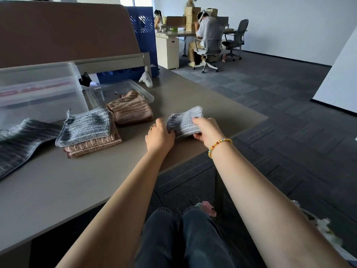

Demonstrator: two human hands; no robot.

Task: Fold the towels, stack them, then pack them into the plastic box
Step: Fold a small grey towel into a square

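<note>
Two bare forearms reaching out over dark-trousered knees, a beaded bracelet (220,145) on the right wrist. Both hands on one folded grey towel (184,120) near the table's (58,186) right edge: left hand (159,135) curled against its left end with a ring (152,127) on one finger, right hand (205,130) clamped on its right end, thumb beneath and fingers over the top. Whether the towel touches the tabletop – cannot tell.

To the left, a stack of two: one folded grey towel (87,127) lying on one folded brown towel (92,145). Just behind and right of it, a second folded brown towel (131,109), its far end resting on the rim of a shallow clear lid (143,91). At the far left, one dark grey towel (21,142) spread loosely, unfolded. Five towels in all – three grey-toned, two brown.

Behind the stack, one clear plastic box (38,89) with red lettering on its side. Behind that, a brown partition (63,31), a blue crate (144,35), and one white controller (146,80) on the table.

Far across the grey carpet, two seated people (205,33) at desks, cardboard boxes (190,18) stacked there, and one unoccupied office chair (236,38).
</note>
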